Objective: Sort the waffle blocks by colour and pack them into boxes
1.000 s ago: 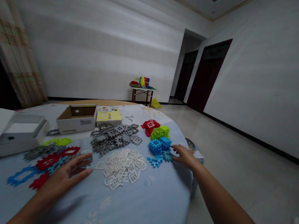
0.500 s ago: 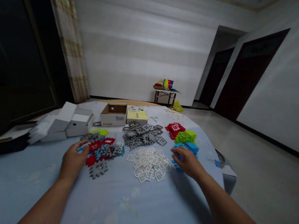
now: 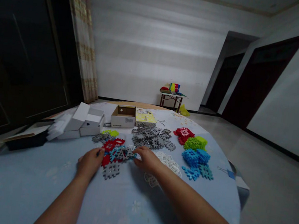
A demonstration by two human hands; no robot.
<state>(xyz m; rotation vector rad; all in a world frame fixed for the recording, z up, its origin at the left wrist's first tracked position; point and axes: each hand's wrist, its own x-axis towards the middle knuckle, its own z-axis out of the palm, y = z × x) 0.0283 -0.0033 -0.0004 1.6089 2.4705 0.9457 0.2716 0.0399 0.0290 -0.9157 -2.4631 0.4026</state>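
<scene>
My left hand [image 3: 90, 162] is closed at the left side of a mixed pile of notched plastic building pieces [image 3: 110, 145]. A small dark blue bit of a building piece shows between its fingers; the rest is hidden. At the pile's right edge, the thumb and fingers of my right hand [image 3: 147, 159] close on a teal building piece [image 3: 134, 155], mostly hidden. A loose grey building piece [image 3: 111, 171] lies at the pile's near side. White square frames [image 3: 169, 161] lie heaped beneath and beyond my right wrist, partly covered by it.
Behind the white frames is a grey heap of pieces [image 3: 152, 137]. Red [image 3: 184, 134], green [image 3: 195, 143] and blue piles [image 3: 192, 157] line the right. An open box [image 3: 123, 121], a yellow box [image 3: 145, 118] and white cartons [image 3: 91, 122] stand at the back.
My right hand has moved left from the blue pile, across the white frames, to the mixed pile. My left hand stays beside that pile. The view has shifted slightly left.
</scene>
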